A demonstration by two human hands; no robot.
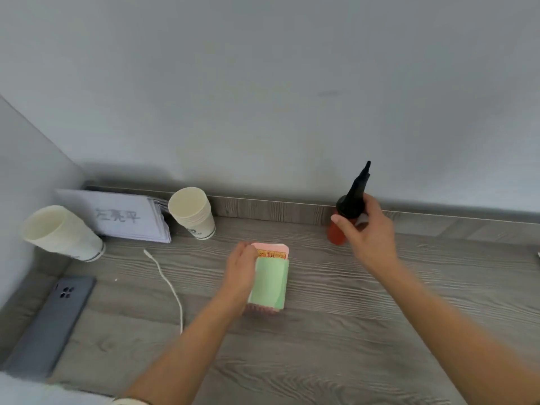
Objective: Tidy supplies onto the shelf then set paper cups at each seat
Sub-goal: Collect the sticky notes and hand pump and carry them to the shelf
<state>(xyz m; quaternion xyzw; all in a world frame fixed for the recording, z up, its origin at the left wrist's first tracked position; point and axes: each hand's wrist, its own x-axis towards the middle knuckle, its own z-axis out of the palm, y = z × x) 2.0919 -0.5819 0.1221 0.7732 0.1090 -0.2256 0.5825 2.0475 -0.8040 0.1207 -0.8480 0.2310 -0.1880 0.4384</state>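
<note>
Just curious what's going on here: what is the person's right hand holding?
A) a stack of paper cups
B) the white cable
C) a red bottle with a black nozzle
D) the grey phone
C: the right hand curls round the red bottle with a black nozzle; the left hand holds a green pack.

office or meeting-room corner, by my reckoning. grey wood-grain shelf [350, 331] under my arms, set against a plain pale wall [263, 83]. stack of paper cups [191, 213]; second stack of cups [61, 232] nearer the corner. pile of printed name cards [122, 217]. phone [55, 323], face down; white charging cable [169, 285].
</note>
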